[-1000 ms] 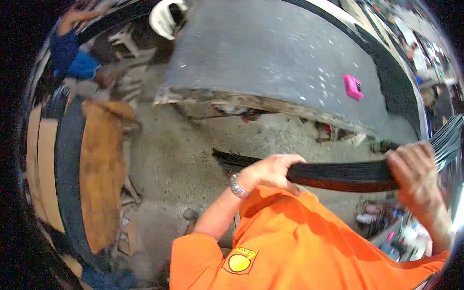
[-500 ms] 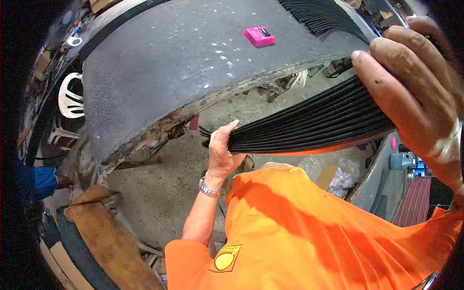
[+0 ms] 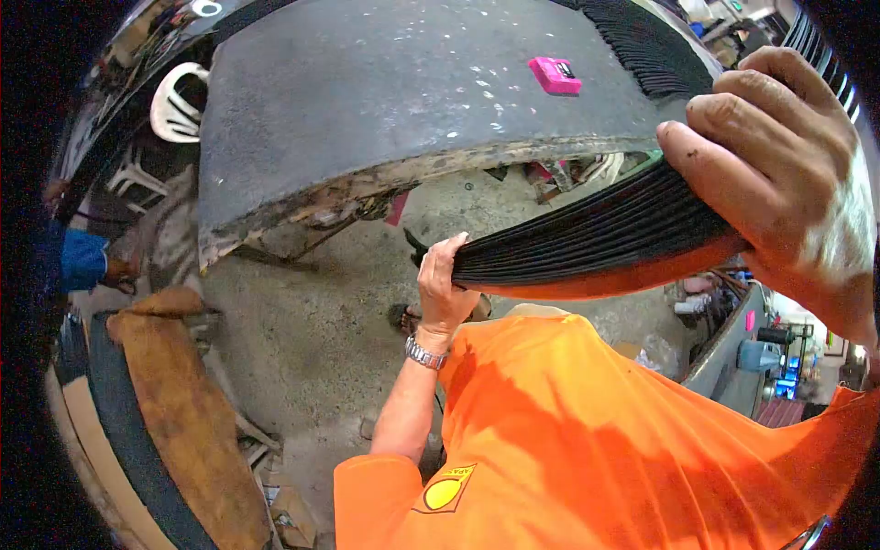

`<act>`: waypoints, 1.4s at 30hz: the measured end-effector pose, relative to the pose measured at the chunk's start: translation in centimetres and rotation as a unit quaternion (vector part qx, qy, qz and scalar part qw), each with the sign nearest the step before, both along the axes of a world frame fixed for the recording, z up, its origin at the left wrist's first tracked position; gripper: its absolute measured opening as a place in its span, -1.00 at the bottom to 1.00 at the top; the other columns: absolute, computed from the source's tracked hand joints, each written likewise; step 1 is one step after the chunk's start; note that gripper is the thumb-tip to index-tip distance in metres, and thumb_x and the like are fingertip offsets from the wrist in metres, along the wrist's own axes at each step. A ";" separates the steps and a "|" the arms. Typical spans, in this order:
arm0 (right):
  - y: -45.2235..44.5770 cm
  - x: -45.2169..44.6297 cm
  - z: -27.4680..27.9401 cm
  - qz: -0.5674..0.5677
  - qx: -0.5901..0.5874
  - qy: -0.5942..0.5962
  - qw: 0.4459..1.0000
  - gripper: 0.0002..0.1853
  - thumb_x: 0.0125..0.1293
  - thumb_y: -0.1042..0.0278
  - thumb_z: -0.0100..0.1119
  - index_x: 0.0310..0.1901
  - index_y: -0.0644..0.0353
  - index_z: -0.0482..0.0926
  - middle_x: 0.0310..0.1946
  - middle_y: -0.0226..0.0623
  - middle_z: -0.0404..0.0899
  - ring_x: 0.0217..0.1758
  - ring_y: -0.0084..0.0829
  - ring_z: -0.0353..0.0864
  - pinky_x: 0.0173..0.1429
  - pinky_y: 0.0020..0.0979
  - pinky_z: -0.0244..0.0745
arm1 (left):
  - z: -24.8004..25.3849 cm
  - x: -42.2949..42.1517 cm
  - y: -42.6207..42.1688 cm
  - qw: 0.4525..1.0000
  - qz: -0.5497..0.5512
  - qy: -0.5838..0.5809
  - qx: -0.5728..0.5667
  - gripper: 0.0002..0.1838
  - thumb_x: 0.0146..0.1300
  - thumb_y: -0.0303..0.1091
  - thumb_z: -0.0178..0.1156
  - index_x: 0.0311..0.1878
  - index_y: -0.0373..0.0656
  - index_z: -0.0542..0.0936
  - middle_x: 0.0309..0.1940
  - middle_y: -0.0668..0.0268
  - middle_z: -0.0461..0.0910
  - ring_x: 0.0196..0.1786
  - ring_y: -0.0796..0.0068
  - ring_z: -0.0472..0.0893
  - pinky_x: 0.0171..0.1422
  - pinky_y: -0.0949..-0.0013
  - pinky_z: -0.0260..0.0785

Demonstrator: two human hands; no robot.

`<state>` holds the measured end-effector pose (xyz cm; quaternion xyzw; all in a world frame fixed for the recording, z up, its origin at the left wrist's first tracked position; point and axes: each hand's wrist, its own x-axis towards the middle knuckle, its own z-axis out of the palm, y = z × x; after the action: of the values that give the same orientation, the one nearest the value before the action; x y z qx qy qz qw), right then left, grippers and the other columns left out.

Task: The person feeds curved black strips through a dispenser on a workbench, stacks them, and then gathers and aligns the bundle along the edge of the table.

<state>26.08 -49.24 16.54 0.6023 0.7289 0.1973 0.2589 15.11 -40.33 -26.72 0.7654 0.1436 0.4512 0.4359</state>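
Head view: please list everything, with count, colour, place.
Strip bundle: one, black, right of centre
Table: one, grey, top centre
Box: one, pink, on table
Strip row: one, black, table's right end
Chair: one or more, white, left
Panel: one, brown, lower left
Container: one, blue, right
Floor: one, grey, centre
Other person: one, blue clothing, left edge
Clutter: uncounted, mixed, right
Shirt: one, orange, bottom centre
Watch: one, silver, below centre
Left hand, right hand: two, bare, on strip bundle

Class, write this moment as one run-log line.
left hand: grips black strips | right hand: grips same strips farther along | pink item: on table
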 end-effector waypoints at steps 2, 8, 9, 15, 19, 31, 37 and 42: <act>0.5 -0.5 0.0 0.010 0.001 0.004 1.000 -0.55 0.01 0.39 0.24 0.01 0.27 0.60 -0.15 -0.15 0.65 -0.05 -0.14 0.68 0.14 -0.10 0.50 | 0.3 -1.6 0.2 0.999 0.038 0.015 0.007 -0.49 0.11 -0.48 0.34 0.19 -0.19 0.56 -0.13 0.18 0.70 -0.06 0.08 0.69 0.10 0.11 0.54; 1.9 -2.1 0.2 0.045 0.019 0.011 0.999 -0.54 -0.01 0.38 0.25 0.01 0.27 0.60 -0.15 -0.15 0.65 -0.07 -0.12 0.68 0.12 -0.11 0.50 | 1.0 -6.6 2.3 0.988 0.156 -0.006 0.005 -0.43 0.10 -0.50 0.37 0.23 -0.19 0.50 -0.12 0.24 0.73 -0.05 0.11 0.68 0.12 0.10 0.51; 2.0 -2.3 0.5 0.049 0.024 0.008 0.998 -0.53 -0.02 0.38 0.26 0.01 0.27 0.60 -0.15 -0.15 0.65 -0.07 -0.12 0.68 0.12 -0.11 0.51 | 0.6 -7.1 2.8 0.985 0.172 -0.023 0.005 -0.40 0.09 -0.50 0.38 0.25 -0.18 0.48 -0.12 0.25 0.73 -0.05 0.11 0.68 0.13 0.09 0.50; 1.1 -3.8 2.9 0.057 0.068 -0.011 0.996 -0.52 -0.04 0.37 0.27 0.01 0.28 0.61 -0.15 -0.15 0.65 -0.08 -0.11 0.68 0.10 -0.13 0.51 | -0.5 -11.0 7.3 0.957 0.263 0.103 0.061 -0.39 0.07 -0.42 0.45 0.24 -0.17 0.49 -0.05 0.27 0.74 0.04 0.06 0.66 0.25 0.05 0.45; 0.4 -3.0 3.5 0.063 0.102 -0.004 0.993 -0.50 -0.05 0.36 0.28 0.02 0.28 0.61 -0.16 -0.15 0.65 -0.09 -0.10 0.68 0.09 -0.14 0.51 | 1.1 -12.0 8.9 0.941 0.321 0.084 0.065 -0.48 0.11 -0.35 0.45 0.16 -0.15 0.57 -0.04 0.23 0.73 0.06 0.10 0.65 0.27 0.10 0.45; 0.7 8.2 -3.3 0.067 0.221 0.113 0.966 -0.46 -0.10 0.41 0.31 0.05 0.25 0.60 -0.16 -0.18 0.66 -0.07 -0.13 0.68 0.08 -0.19 0.50 | 13.1 -17.1 25.0 0.853 0.344 0.196 0.339 -0.64 0.20 -0.40 0.30 0.09 -0.16 0.64 0.00 0.18 0.69 0.09 0.11 0.66 0.24 0.10 0.41; -0.2 19.8 -15.7 -0.055 0.294 0.209 0.931 -0.46 -0.07 0.60 0.27 0.05 0.10 0.56 -0.15 -0.30 0.63 0.01 -0.22 0.63 0.11 -0.15 0.42 | 14.2 -6.3 28.1 0.826 0.250 0.307 0.401 -0.57 0.05 -0.42 0.37 0.05 -0.02 0.62 -0.04 0.32 0.68 0.07 0.21 0.64 0.09 0.13 0.39; -3.3 28.4 -26.1 -0.197 0.261 0.234 0.916 -0.46 -0.07 0.61 0.29 0.05 0.07 0.57 -0.19 -0.39 0.61 0.01 -0.30 0.62 0.10 -0.13 0.30 | 7.1 5.5 28.0 0.831 0.176 0.380 0.367 -0.52 -0.03 -0.29 0.51 0.02 0.04 0.61 -0.07 0.37 0.66 0.05 0.26 0.63 0.07 0.10 0.37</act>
<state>54.48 -52.58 -9.53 0.8090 0.5576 0.1786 -0.0513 20.65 -12.34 -19.63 0.9420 0.2535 0.2136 -0.0528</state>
